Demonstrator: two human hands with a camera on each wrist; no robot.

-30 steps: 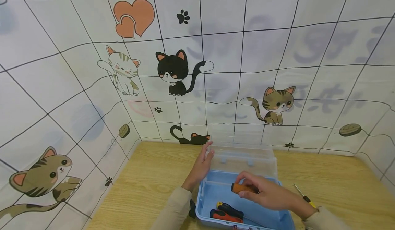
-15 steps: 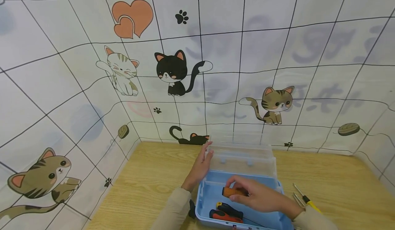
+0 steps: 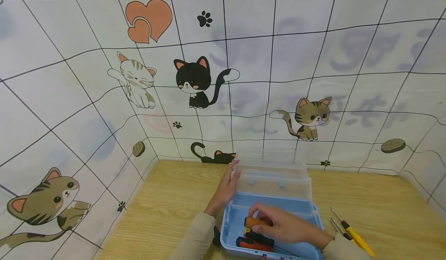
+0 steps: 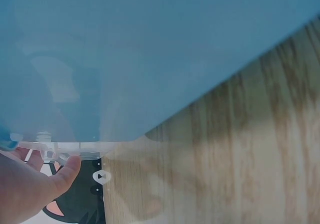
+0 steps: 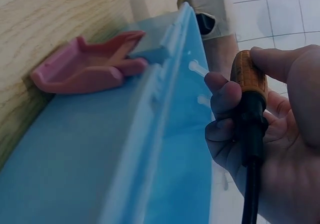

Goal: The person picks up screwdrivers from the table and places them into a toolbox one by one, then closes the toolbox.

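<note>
My right hand (image 3: 289,223) holds a screwdriver (image 5: 250,74) with an orange-and-black handle over the blue toolbox (image 3: 228,213). Its orange end points left, and in the right wrist view its black shaft runs down past the palm. Below it inside the box lie a black screwdriver with a yellow end (image 3: 259,237) and a red-and-black screwdriver (image 3: 254,244). The box's clear lid (image 3: 275,174) stands raised at the back, and my left hand (image 3: 224,190) grips its left edge between thumb and fingers.
Yellow-handled tools (image 3: 359,238) with thin metal shafts lie on the wooden table (image 3: 177,190) right of the box. A pink latch (image 5: 85,67) sticks out from the box's front. A cat-patterned sheet (image 3: 251,97) hangs behind the table.
My right hand has moved left and down with the screwdriver, toward the other screwdrivers in the box. More of the yellow-handled tools shows. The left hand stays at the lid.
</note>
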